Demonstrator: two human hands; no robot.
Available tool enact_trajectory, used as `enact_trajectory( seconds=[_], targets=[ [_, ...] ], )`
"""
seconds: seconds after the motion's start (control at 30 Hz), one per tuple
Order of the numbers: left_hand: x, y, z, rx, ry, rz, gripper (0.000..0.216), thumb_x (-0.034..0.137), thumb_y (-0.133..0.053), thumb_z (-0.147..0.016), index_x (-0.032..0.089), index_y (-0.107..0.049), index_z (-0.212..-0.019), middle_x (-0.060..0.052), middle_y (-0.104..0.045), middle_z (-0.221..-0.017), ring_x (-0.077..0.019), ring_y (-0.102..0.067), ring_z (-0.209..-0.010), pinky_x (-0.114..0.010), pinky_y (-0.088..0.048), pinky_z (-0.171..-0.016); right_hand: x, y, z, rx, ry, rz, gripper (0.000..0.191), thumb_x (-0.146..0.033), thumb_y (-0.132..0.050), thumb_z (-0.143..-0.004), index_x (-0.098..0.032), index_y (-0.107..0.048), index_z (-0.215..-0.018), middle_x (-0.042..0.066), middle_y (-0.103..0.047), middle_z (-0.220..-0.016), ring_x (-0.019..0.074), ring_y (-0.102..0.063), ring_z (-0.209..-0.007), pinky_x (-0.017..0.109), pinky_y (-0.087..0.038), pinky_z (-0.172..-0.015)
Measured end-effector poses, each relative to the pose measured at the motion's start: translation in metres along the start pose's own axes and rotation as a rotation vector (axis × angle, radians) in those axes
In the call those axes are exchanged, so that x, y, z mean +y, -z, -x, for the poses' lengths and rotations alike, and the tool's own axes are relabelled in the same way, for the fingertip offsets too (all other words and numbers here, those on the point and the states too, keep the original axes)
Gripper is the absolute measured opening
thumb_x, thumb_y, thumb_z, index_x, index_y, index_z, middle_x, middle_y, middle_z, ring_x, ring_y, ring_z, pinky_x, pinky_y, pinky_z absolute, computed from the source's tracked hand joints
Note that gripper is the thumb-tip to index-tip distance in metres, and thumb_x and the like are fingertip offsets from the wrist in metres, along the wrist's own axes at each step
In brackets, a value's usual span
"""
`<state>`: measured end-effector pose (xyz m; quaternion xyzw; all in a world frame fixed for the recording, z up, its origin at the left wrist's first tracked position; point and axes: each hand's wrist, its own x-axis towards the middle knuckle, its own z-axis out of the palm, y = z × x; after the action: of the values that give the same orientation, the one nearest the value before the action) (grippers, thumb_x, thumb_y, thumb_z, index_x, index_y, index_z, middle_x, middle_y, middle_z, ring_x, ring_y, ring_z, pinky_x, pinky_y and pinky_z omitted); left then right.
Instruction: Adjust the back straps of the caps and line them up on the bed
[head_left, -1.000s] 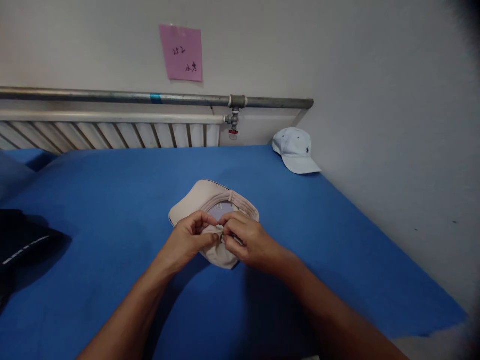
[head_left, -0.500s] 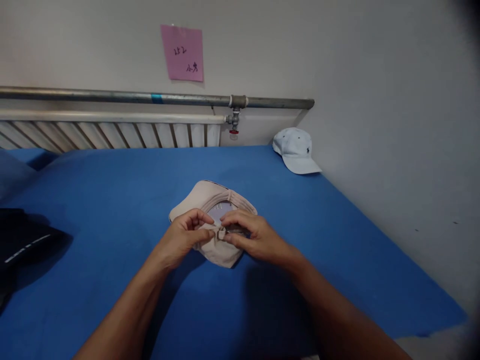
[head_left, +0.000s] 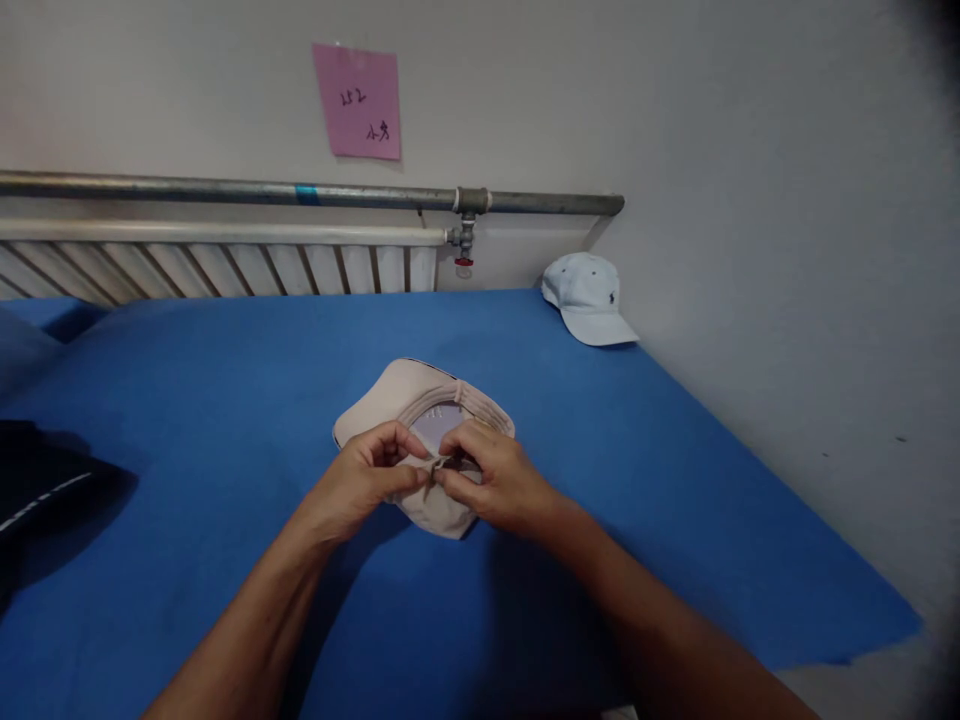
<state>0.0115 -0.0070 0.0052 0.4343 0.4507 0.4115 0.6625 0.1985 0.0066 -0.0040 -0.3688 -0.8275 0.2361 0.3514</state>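
Note:
A beige baseball cap [head_left: 439, 515] lies on the blue cover with its inside facing up and its brim toward the far left. My left hand [head_left: 371, 478] pinches the cap's back strap between thumb and index finger. From the other side, my right hand [head_left: 499, 478] pinches the same strap close to its buckle. The fingertips of both hands almost meet there, and they largely hide the buckle. Inside the cap, a grey-lilac lining patch [head_left: 441, 425] shows.
A pale blue cap [head_left: 589, 300] sits in the far right corner against the wall. A dark item with a white stripe [head_left: 52, 490] lies at the left. Behind the blue surface [head_left: 225, 370] run a radiator [head_left: 247, 268] and a metal pipe [head_left: 375, 195]. A pink note [head_left: 358, 102] hangs above.
My right hand has moved slightly left, its fingertips closing in on the left hand's at the strap. The buckle, visible before, is now mostly covered. My left hand has barely moved.

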Motion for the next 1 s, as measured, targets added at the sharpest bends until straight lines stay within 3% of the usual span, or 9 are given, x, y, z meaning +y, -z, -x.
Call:
enact_trajectory(
  seconds=[0.17,0.27,0.37,0.5,0.6,0.8,0.9,1.0],
  targets=[
    [0.0,0.001,-0.001,0.004,0.002,-0.046,0.021,0.018,-0.078,-0.062,0.017,-0.061,-0.074,0.003,-0.061,-0.062,-0.0085,-0.052,-0.054,-0.02,-0.036,-0.051,0.004,-0.004,-0.001,-0.009,-0.004,0.022,0.008,-0.014,-0.061,-0.078,-0.019,-0.057,-0.082,-0.001,-0.057,-0.076,0.0125,-0.051,-0.07,0.026,-0.04,-0.066],
    [0.001,0.007,-0.002,-0.002,0.002,-0.084,0.018,0.025,-0.074,-0.068,0.017,-0.066,-0.082,0.004,-0.055,-0.059,-0.0075,-0.045,-0.051,-0.02,-0.031,-0.049,0.006,0.003,-0.002,-0.07,-0.005,-0.083,0.006,-0.021,-0.064,-0.082,-0.019,-0.059,-0.08,-0.001,-0.059,-0.076,0.0124,-0.054,-0.072,0.025,-0.042,-0.066],
    [0.001,0.014,-0.002,-0.009,-0.002,-0.098,0.021,0.028,-0.069,-0.072,0.017,-0.069,-0.09,0.006,-0.048,-0.056,-0.0071,-0.038,-0.049,-0.02,-0.027,-0.049,0.006,0.012,-0.002,-0.132,-0.047,-0.182,0.008,-0.018,-0.062,-0.082,-0.02,-0.063,-0.09,-0.001,-0.063,-0.081,0.0122,-0.057,-0.073,0.025,-0.045,-0.067],
    [0.001,0.018,-0.002,-0.038,-0.013,-0.107,0.02,0.022,-0.07,-0.069,0.018,-0.068,-0.089,0.004,-0.054,-0.062,-0.0071,-0.042,-0.052,-0.02,-0.03,-0.051,0.004,0.016,-0.001,-0.154,-0.054,-0.136,0.025,-0.008,-0.057,-0.08,-0.02,-0.064,-0.1,0.0,-0.066,-0.086,0.012,-0.059,-0.075,0.025,-0.045,-0.071],
    [0.0,0.018,-0.003,-0.01,-0.035,-0.103,0.017,0.019,-0.068,-0.068,0.019,-0.067,-0.085,0.005,-0.056,-0.061,-0.007,-0.044,-0.052,-0.02,-0.031,-0.051,0.0,0.015,-0.001,-0.158,-0.018,-0.108,0.022,-0.007,-0.055,-0.081,-0.019,-0.064,-0.098,0.0,-0.066,-0.088,0.0123,-0.059,-0.078,0.025,-0.044,-0.073],
    [-0.002,0.018,-0.006,0.061,-0.037,-0.053,0.013,0.02,-0.069,-0.066,0.018,-0.066,-0.078,0.004,-0.053,-0.058,-0.0074,-0.044,-0.05,-0.021,-0.031,-0.05,-0.004,0.015,-0.002,-0.129,-0.073,-0.11,0.012,-0.011,-0.056,-0.083,-0.019,-0.062,-0.09,-0.003,-0.062,-0.076,0.0104,-0.054,-0.066,0.022,-0.041,-0.063],
    [0.002,0.018,-0.002,-0.028,-0.076,-0.206,0.019,0.027,-0.068,-0.075,0.02,-0.069,-0.093,0.001,-0.06,-0.075,-0.0104,-0.052,-0.064,-0.022,-0.039,-0.059,-0.002,0.016,-0.001,-0.083,-0.018,-0.055,0.014,-0.01,-0.057,-0.081,-0.019,-0.062,-0.091,-0.002,-0.064,-0.078,0.0112,-0.056,-0.069,0.024,-0.043,-0.068],
    [0.006,0.019,0.003,-0.121,-0.196,-0.437,0.028,0.03,-0.071,-0.076,0.024,-0.069,-0.104,-0.005,-0.059,-0.112,-0.0185,-0.056,-0.098,-0.027,-0.045,-0.076,-0.002,0.017,0.0,-0.021,0.08,0.01,0.014,-0.01,-0.056,-0.081,-0.019,-0.062,-0.09,0.0,-0.065,-0.08,0.0126,-0.057,-0.072,0.026,-0.044,-0.071]
  ],
)
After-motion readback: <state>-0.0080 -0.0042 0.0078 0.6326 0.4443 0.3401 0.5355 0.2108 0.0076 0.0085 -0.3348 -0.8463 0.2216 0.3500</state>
